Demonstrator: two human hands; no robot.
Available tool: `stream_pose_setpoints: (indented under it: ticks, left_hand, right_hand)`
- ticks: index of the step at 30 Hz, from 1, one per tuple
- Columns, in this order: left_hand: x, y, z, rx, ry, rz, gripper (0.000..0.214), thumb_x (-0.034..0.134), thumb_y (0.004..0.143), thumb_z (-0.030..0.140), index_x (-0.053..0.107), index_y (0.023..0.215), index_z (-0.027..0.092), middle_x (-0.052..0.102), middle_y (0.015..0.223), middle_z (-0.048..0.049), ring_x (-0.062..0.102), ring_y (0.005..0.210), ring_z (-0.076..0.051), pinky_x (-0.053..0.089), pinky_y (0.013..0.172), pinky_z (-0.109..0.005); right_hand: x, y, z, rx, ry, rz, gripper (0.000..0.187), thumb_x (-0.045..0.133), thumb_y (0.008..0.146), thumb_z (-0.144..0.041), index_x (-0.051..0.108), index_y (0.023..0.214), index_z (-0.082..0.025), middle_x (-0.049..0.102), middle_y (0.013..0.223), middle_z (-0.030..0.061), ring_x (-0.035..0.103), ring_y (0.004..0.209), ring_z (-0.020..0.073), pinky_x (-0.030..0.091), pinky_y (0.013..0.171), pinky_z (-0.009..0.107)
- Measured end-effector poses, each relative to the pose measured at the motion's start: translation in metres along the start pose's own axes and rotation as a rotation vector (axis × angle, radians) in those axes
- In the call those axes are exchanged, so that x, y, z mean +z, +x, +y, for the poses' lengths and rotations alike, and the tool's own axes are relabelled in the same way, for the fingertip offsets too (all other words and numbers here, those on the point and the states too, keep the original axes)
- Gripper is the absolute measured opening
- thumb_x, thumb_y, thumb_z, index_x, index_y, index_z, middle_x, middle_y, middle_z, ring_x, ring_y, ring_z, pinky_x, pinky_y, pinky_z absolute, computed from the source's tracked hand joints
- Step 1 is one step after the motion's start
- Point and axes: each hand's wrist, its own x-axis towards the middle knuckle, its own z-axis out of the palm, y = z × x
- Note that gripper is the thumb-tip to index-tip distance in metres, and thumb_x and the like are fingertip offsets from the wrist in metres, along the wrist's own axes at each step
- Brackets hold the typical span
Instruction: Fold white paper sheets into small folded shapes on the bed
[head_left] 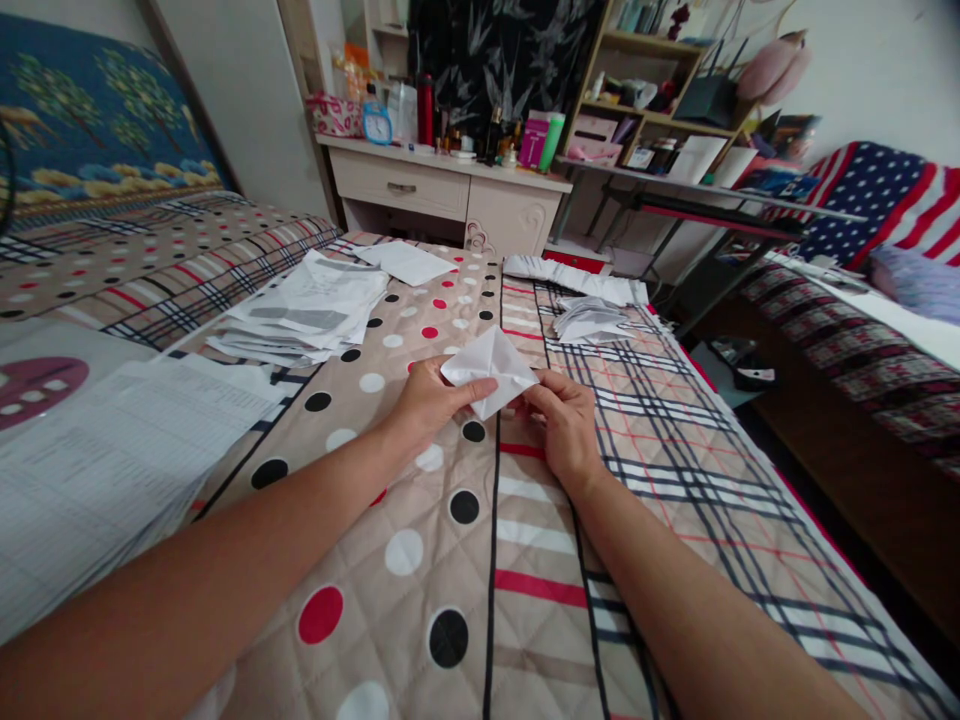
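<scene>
From where I stand, the small folded paper [491,365] hangs just above the middle of the bed, a thin white diamond with creases meeting near its centre. The left hand [439,395] grips its left side, thumb flat across the face; the right hand [562,415] pinches the right corner between thumb and fingers. Some folding is clearly done, I judge, but this piece isn't set down, and how many folds remain I cannot tell.

Beyond it, to the right, sits a heap of small papers [591,320], seemingly worked already, below a long pale bundle [577,280] with ridged edges. To the left, a ragged stack of sheets [300,310] lies flat, apparently untouched, with printed pages [127,440] nearer me. Under everything spreads the quilted cover [405,620], soft, diamond-stitched, dotted and plaid. A pale dresser [405,190] with a carved door stands behind.
</scene>
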Motion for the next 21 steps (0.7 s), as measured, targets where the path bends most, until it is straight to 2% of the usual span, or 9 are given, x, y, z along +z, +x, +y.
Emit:
stream_pose_setpoints:
  ticks: [5,9,14,17,21]
  left_hand:
    - [0.0008,0.0001,0.0012,0.054,0.009,0.038,0.040,0.086,0.055,0.035,0.068,0.084,0.013,0.070,0.072,-0.0019,0.060,0.054,-0.012,0.046,0.045,-0.022]
    - [-0.0002,0.0003,0.0014,0.052,0.025,0.054,0.039,0.085,0.056,0.034,0.069,0.084,0.013,0.070,0.071,-0.0018,0.060,0.053,-0.012,0.047,0.045,-0.022]
    - [0.0001,-0.0005,0.0008,0.041,0.057,0.018,0.039,0.085,0.057,0.034,0.069,0.085,0.012,0.071,0.074,-0.0039,0.062,0.056,-0.014,0.048,0.046,-0.023]
    - [0.0007,-0.0007,0.0004,0.033,0.077,-0.005,0.037,0.085,0.057,0.033,0.068,0.082,0.012,0.071,0.073,-0.0032,0.061,0.055,-0.013,0.046,0.045,-0.022]
    - [0.0002,-0.0009,-0.0003,0.085,0.150,-0.054,0.032,0.084,0.060,0.034,0.067,0.076,0.013,0.068,0.067,-0.0006,0.057,0.052,-0.010,0.043,0.044,-0.020]
  right_hand:
    - [-0.0015,-0.0007,0.0053,0.048,0.070,-0.033,0.018,0.057,0.079,-0.030,0.067,0.070,-0.018,0.062,0.063,0.0003,0.053,0.054,0.0130,0.041,0.054,0.024]
    - [0.0005,-0.0023,0.0028,0.001,0.019,-0.068,0.026,0.058,0.083,-0.040,0.064,0.068,-0.019,0.059,0.060,-0.0003,0.051,0.054,0.0121,0.038,0.052,0.023]
    - [0.0032,-0.0031,-0.0009,-0.007,-0.136,0.026,0.040,0.065,0.081,-0.048,0.057,0.055,-0.018,0.053,0.050,-0.0015,0.044,0.044,0.0096,0.032,0.045,0.023]
    - [0.0019,-0.0019,0.0026,0.024,-0.120,0.056,0.043,0.063,0.082,-0.049,0.054,0.053,-0.018,0.051,0.048,-0.0021,0.040,0.041,0.0086,0.028,0.041,0.023]
    - [0.0010,0.0001,0.0068,0.051,-0.062,-0.043,0.041,0.066,0.079,-0.053,0.059,0.059,-0.017,0.051,0.050,-0.0030,0.039,0.044,0.0085,0.029,0.043,0.022]
